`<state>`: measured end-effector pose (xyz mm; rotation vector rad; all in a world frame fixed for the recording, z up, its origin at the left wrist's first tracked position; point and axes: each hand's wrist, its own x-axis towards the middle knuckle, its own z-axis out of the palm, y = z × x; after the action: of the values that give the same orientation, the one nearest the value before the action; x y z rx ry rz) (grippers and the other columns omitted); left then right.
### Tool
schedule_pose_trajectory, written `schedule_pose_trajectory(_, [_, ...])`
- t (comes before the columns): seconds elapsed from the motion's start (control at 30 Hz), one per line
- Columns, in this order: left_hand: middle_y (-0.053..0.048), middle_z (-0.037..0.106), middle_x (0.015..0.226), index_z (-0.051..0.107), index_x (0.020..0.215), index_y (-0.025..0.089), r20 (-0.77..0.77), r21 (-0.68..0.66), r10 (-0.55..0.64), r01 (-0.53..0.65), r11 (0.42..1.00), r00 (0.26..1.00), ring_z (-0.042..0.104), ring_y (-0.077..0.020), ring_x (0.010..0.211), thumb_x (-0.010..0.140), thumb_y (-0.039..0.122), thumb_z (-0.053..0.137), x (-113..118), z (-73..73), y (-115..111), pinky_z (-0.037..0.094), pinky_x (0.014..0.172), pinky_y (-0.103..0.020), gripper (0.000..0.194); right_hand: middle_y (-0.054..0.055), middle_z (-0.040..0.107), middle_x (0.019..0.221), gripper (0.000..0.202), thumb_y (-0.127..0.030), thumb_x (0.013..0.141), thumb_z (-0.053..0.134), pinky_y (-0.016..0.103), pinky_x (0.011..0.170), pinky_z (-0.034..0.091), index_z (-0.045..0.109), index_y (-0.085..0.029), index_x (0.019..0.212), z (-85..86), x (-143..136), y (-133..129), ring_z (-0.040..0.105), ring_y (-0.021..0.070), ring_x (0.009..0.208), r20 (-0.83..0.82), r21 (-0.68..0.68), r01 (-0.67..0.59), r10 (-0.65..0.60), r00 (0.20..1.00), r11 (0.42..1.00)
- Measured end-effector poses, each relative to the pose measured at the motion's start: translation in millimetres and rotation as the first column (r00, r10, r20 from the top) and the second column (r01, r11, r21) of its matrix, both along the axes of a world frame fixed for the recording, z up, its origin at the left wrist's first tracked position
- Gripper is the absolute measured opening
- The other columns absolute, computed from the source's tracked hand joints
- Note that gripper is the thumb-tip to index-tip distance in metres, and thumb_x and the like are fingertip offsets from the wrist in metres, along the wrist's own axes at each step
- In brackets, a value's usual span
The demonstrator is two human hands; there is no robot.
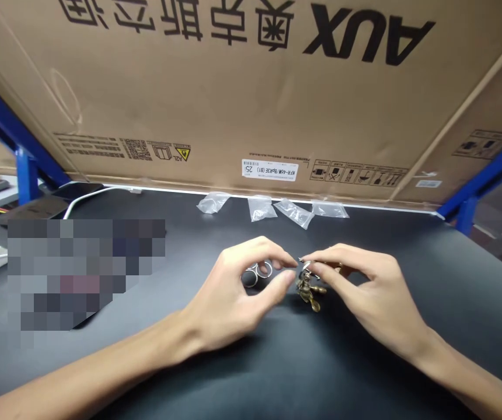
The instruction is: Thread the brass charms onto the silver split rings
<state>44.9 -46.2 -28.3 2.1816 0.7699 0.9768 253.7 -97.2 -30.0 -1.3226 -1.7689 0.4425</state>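
1. The left hand (pixel 233 286) and right hand (pixel 365 286) meet near the middle of the black counter (pixel 365 373).
2. Both hands' fingers pinch a small brass charm on a silver split ring (pixel 309 289).
3. More loose silver rings (pixel 257 273) lie under the left hand.
4. Four clear plastic bags (pixel 277 209) line the counter's far edge, against a brown cardboard box (pixel 251 99).

This looks like a small workshop or packing station inside a warehouse. The work surface is a black mat (pixel 365 361) laid over a bench, and a big cardboard shipping box (pixel 242 87) (it has the AUX brand, handling symbols and a white model label) stands behind it as a wall. Blue metal frame beams (pixel 483 181) hold the bench at both sides. Some small clear plastic bags (pixel 295 211) lie in a row near the box.
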Motion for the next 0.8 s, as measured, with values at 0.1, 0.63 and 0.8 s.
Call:
schedule_pose_trajectory(0.1, [0.0, 0.069, 0.084, 0.069, 0.088, 0.02, -0.006, -0.083, -0.025, 0.024, 0.996, 1.0, 0.061, -0.0127, 0.074, 0.09, 0.023, 0.061, 2.4, -1.2, -3.2, 0.05, 0.068, -0.025, 0.008, -0.002, 0.073, 0.08, 0.011, -0.029, 0.09, 0.066, 0.026, 0.061, 0.048, 0.077, -0.027, 0.089, -1.1, -1.8, 0.5, 0.062, 0.0133, 0.065, 0.007, -0.006, -0.021, 0.021, 1.0, 1.0])
schedule_pose_trajectory(0.63, [0.001, 0.068, 0.087, 0.064, 0.095, 0.02, 0.103, 0.048, -0.073, 0.068, 0.997, 0.992, 0.062, -0.0102, 0.074, 0.096, 0.014, 0.052, 1.5, -7.6, -1.4, 0.05, 0.069, -0.023, 0.013, 0.0, 0.068, 0.088, 0.017, -0.04, 0.091, 0.064, 0.03, 0.077, 0.047, 0.07, -0.025, 0.094, 1.8, -11.4, -2.0, 0.058, 0.0168, 0.08, -0.021, -0.29, -0.228, 0.231, 0.973, 0.93])
schedule_pose_trajectory(0.8, [-0.001, 0.067, 0.088, 0.063, 0.094, 0.019, 0.123, 0.225, -0.068, 0.038, 0.974, 0.99, 0.062, -0.0098, 0.079, 0.094, 0.007, 0.053, -0.6, -9.9, 1.6, 0.05, 0.073, -0.021, 0.016, 0.0, 0.067, 0.083, 0.024, -0.038, 0.094, 0.059, 0.029, 0.077, 0.047, 0.067, -0.022, 0.079, 5.6, -10.8, -2.0, 0.06, 0.0154, 0.076, -0.095, -0.327, -0.293, 0.278, 0.956, 0.898])
